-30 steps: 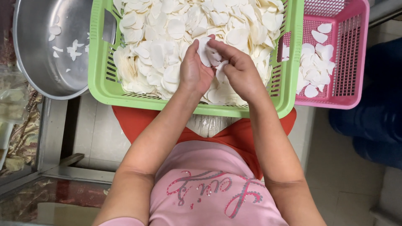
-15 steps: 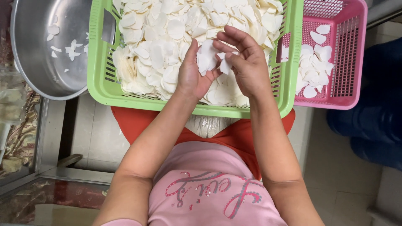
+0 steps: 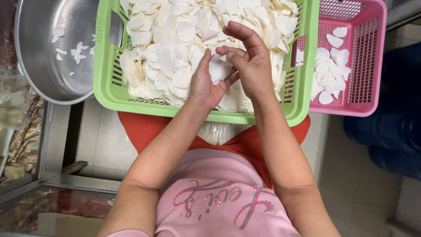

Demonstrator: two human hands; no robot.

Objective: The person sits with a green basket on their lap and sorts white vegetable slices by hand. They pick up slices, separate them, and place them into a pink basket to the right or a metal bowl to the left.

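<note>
A pale tiled floor [image 3: 98, 140] carries most of what is here. A metal frame [image 3: 52, 145] with grey bars runs down the left and turns across the lower left, resting on the tiles. A large round steel basin [image 3: 48, 66] sits at the upper left, its rim just beside the green plastic basket [image 3: 105, 83]. That basket is long and slotted; its near edge lies over the person's red-clad lap, so what bears it cannot be made out. Touching its right end stands a smaller pink plastic basket [image 3: 372, 66]. At the right edge, dark blue rounded containers [image 3: 386, 136] stand on the floor.
</note>
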